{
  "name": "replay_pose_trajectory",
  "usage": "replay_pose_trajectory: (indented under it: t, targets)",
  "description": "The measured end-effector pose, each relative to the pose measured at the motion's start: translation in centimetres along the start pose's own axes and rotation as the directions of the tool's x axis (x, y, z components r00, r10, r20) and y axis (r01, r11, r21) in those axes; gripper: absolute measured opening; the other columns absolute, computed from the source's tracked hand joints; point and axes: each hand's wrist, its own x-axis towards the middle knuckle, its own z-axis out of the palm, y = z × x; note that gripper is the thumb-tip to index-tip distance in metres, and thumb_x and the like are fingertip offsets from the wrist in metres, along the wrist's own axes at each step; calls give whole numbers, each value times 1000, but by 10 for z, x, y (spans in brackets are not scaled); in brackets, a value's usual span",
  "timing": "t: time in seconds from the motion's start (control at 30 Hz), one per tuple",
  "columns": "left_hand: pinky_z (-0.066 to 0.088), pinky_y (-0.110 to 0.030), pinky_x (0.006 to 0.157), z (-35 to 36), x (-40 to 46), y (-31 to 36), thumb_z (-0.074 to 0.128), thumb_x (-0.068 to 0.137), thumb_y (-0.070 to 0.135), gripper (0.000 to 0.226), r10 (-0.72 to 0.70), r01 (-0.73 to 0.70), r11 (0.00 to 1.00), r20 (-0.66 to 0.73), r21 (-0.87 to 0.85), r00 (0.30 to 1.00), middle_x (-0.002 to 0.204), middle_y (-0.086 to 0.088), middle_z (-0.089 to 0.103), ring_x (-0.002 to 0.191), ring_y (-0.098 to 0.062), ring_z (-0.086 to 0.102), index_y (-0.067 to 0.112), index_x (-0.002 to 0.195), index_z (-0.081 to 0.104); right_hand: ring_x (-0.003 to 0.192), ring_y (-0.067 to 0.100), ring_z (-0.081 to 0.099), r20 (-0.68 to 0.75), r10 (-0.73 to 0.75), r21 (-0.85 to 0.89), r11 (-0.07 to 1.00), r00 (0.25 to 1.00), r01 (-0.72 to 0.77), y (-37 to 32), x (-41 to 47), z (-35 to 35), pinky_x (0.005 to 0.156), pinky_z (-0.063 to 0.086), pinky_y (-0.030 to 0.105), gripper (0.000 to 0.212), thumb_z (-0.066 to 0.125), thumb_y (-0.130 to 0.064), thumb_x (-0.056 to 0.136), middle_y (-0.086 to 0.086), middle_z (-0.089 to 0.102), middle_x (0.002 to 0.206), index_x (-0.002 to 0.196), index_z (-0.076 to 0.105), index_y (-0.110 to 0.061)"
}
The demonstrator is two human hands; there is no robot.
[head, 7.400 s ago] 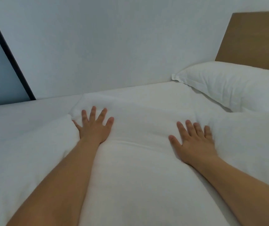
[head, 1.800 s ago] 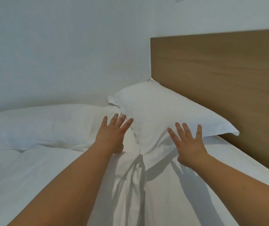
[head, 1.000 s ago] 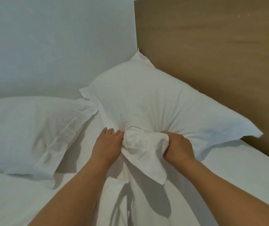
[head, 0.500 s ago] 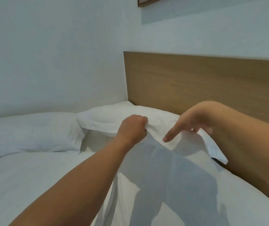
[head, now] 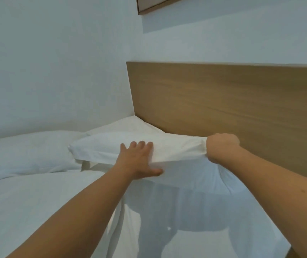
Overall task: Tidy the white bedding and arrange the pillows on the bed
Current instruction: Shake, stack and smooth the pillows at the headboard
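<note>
Pillow, soft white rectangular (head: 145, 146), lifted near wooden headboard (head: 223, 101), not placed. Right hand (head: 221, 148) clenches its edge; left hand (head: 139, 161) flat beneath. Second white pillow (head: 28, 151) already lying flat.

the bed (head: 28, 211) is covered in white bedding (head: 195, 216), with one white pillow (head: 22, 155) lying flat on it by the wall and another white pillow (head: 177, 149) up against the brown wooden headboard (head: 223, 101) in the corner.
</note>
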Motion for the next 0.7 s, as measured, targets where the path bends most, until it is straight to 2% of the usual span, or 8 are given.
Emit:
replay_pose_trajectory:
  t: [0.1,0.2,0.27,0.33,0.43,0.5,0.57,0.7]
  targets:
    - [0,-68,110,33,14,-24,60,64,79,126,-30,26,998,68,59,997,161,1,-17,149,-27,-11,36,148,-23,111,28,60,-50,17,20,1000,999,-16,-11,26,5,95,50,43,37,58,-16,86,5,60,121,124,56,-13]
    - [3,-69,112,48,48,-46,68,68,68,129,-101,103,990,-18,100,995,161,1,-18,148,-28,-14,32,148,-26,114,31,53,-306,-113,-76,993,945,94,-23,54,24,101,40,53,59,56,-18,83,11,46,129,138,36,-8]
    - [7,-67,111,59,73,-52,66,70,68,124,-113,112,984,3,141,994,162,1,-11,149,-29,-6,27,152,-18,123,33,46,-471,-381,-157,924,796,350,-35,66,39,107,28,61,80,56,-23,74,13,38,143,148,28,-10]
    - [12,-64,112,72,90,-47,62,76,58,107,-107,100,975,22,199,994,160,-4,8,147,-31,10,18,154,-1,144,32,22,-400,-532,-104,835,746,540,-49,70,45,115,9,61,89,48,-40,78,10,17,159,155,10,-17]
    - [26,-48,109,96,107,-36,52,80,31,61,-31,48,973,-79,224,996,131,-5,45,121,-30,42,14,136,36,148,31,-14,-81,-364,19,930,928,367,-74,80,55,111,-13,65,114,35,-83,73,7,-17,161,153,-16,-18]
    - [32,-37,96,105,113,-33,50,79,26,40,-21,38,984,-102,174,995,111,-2,52,105,-26,47,17,118,46,147,40,-10,16,-235,-159,959,972,235,-92,90,61,108,-10,70,134,46,-90,63,16,-16,160,152,-17,-11]
    - [32,-34,81,103,115,-30,50,79,25,25,-31,40,993,-82,113,996,101,0,58,96,-25,52,20,103,48,145,46,8,87,-117,-267,954,989,137,-108,100,59,109,2,72,130,58,-78,70,25,1,159,152,-11,-3]
    - [34,-30,66,82,103,-31,51,79,19,8,-36,36,997,0,75,999,90,1,65,85,-26,62,23,86,51,135,37,38,120,-115,-215,967,986,139,-123,102,47,110,28,59,74,56,-39,90,16,39,147,148,27,-5]
